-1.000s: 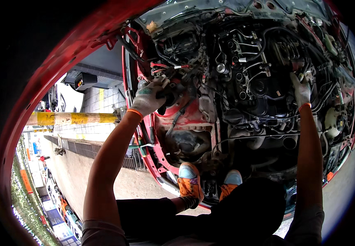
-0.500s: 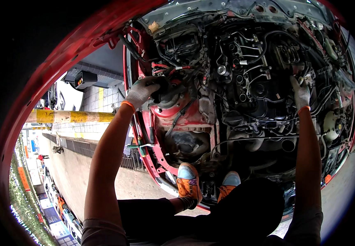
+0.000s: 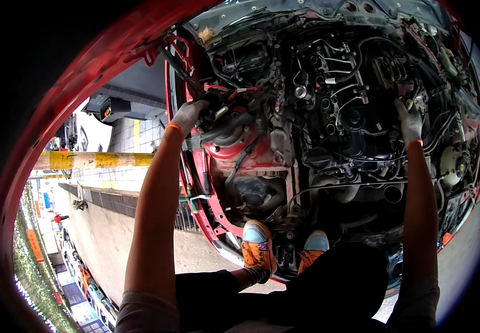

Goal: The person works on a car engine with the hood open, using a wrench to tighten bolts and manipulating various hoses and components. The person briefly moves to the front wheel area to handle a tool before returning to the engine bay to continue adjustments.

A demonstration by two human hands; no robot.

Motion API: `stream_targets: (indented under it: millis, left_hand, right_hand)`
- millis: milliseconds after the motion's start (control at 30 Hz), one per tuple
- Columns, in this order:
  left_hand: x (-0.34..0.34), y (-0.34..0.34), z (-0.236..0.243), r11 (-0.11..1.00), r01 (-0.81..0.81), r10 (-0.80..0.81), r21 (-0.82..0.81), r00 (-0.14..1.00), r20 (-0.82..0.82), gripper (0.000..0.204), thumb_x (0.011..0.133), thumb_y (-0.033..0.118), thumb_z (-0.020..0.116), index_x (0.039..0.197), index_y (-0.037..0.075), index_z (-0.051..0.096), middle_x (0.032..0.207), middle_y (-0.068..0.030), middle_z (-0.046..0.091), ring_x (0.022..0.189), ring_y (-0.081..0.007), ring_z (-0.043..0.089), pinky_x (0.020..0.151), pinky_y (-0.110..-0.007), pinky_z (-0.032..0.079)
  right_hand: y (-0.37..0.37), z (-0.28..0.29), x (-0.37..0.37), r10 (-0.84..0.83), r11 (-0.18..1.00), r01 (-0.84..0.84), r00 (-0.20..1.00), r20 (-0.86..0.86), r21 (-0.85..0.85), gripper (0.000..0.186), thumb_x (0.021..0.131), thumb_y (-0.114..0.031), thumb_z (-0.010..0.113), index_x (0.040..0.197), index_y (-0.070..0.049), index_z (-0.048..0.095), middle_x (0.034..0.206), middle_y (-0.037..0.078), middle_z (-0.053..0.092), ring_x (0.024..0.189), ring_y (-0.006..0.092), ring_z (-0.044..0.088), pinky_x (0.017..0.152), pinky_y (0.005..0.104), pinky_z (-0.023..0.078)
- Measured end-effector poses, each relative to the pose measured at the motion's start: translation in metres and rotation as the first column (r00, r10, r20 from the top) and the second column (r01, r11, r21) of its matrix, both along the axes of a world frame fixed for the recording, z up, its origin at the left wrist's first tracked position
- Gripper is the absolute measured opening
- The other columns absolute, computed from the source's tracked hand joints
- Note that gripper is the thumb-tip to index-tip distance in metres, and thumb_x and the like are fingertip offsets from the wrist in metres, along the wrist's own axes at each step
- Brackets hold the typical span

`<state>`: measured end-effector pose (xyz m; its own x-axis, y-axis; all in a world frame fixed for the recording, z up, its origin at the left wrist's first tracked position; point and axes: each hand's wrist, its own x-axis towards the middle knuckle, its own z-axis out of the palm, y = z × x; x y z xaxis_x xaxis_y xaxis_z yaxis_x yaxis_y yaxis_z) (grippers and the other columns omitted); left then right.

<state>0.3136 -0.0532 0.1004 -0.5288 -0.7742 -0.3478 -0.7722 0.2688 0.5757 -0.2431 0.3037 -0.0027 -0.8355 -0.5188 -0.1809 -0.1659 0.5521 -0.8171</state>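
My left hand (image 3: pixel 188 117), in a pale knitted glove with an orange cuff, is at the left side of an open engine bay. Its fingers are curled at a dark part beside a thick black hose (image 3: pixel 227 129) and some red cables (image 3: pixel 234 91); what they grip is lost in shadow. My right hand (image 3: pixel 411 123), gloved alike, reaches among the hoses to the right of the black engine (image 3: pixel 356 122). Its fingers close around a small part that is too dark to name. Thin metal pipes (image 3: pixel 344 89) run across the engine between my hands.
Overhead to the left is the raised red hood (image 3: pixel 79 105). My orange shoes (image 3: pixel 257 252) stand at the bay's front edge. A green-handled tool (image 3: pixel 193 204) lies on the left fender edge. A yellow-and-white pole (image 3: pixel 101 160) crosses beyond the fender. A pale reservoir (image 3: pixel 449 166) sits at right.
My left hand has moved left and slightly up, away from over the black hose, which now shows more fully. My right hand has shifted only slightly. The view has tilted a little.
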Motion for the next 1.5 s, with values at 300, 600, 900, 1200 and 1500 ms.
stream_targets:
  millis: [300,600,900,1200,1500]
  left_hand:
    - [-0.031,0.026,0.000,0.934,-0.240,0.254,0.264,0.967,-0.017,0.042,0.096,0.028,0.063,0.127,0.000,0.069,0.103,-0.0069,0.075,0.090,-0.0154,0.067,0.082,-0.030,0.052]
    - [-0.045,0.011,0.003,0.913,-0.225,0.282,0.339,0.951,-0.128,0.038,0.095,0.024,0.065,0.123,-0.001,0.069,0.102,-0.0069,0.074,0.086,-0.0150,0.068,0.078,-0.030,0.054]
    - [-0.030,-0.001,-0.006,0.935,-0.115,0.142,0.335,0.988,-0.059,0.038,0.096,0.028,0.065,0.119,-0.002,0.071,0.098,-0.0062,0.075,0.081,-0.0142,0.068,0.074,-0.030,0.055]
    - [-0.094,0.039,0.026,0.974,-0.016,-0.035,0.227,0.976,0.215,0.048,0.092,0.030,0.069,0.129,-0.001,0.067,0.109,-0.0092,0.074,0.095,-0.0168,0.067,0.088,-0.031,0.052]
    - [-0.094,0.025,0.022,0.967,-0.074,0.052,0.242,0.994,0.097,0.035,0.101,0.026,0.056,0.116,-0.002,0.071,0.102,-0.0072,0.074,0.088,-0.0125,0.067,0.081,-0.028,0.052]
  right_hand:
    - [-0.001,0.010,0.012,-0.026,0.998,0.025,0.999,0.021,0.066,0.083,0.087,-0.065,0.069,0.142,-0.003,0.059,0.125,0.020,0.070,0.116,0.0306,0.066,0.100,0.0391,0.048]
    - [0.002,-0.011,-0.008,0.072,0.990,-0.059,0.992,-0.107,0.125,0.084,0.088,-0.065,0.068,0.143,-0.002,0.058,0.128,0.022,0.069,0.118,0.0344,0.065,0.102,0.0413,0.047]
    - [-0.001,-0.014,-0.005,-0.023,0.998,0.025,0.999,-0.033,0.057,0.086,0.087,-0.068,0.068,0.139,0.000,0.060,0.125,0.023,0.070,0.117,0.0342,0.066,0.101,0.0403,0.047]
    - [0.005,-0.018,-0.011,0.037,0.995,-0.025,0.992,-0.119,0.095,0.087,0.087,-0.069,0.067,0.139,0.000,0.060,0.120,0.023,0.072,0.115,0.0349,0.067,0.100,0.0407,0.048]
    - [-0.005,0.011,0.009,-0.010,0.990,0.013,1.000,-0.019,0.142,0.092,0.083,-0.072,0.068,0.137,0.002,0.061,0.123,0.024,0.071,0.116,0.0344,0.068,0.100,0.0413,0.049]
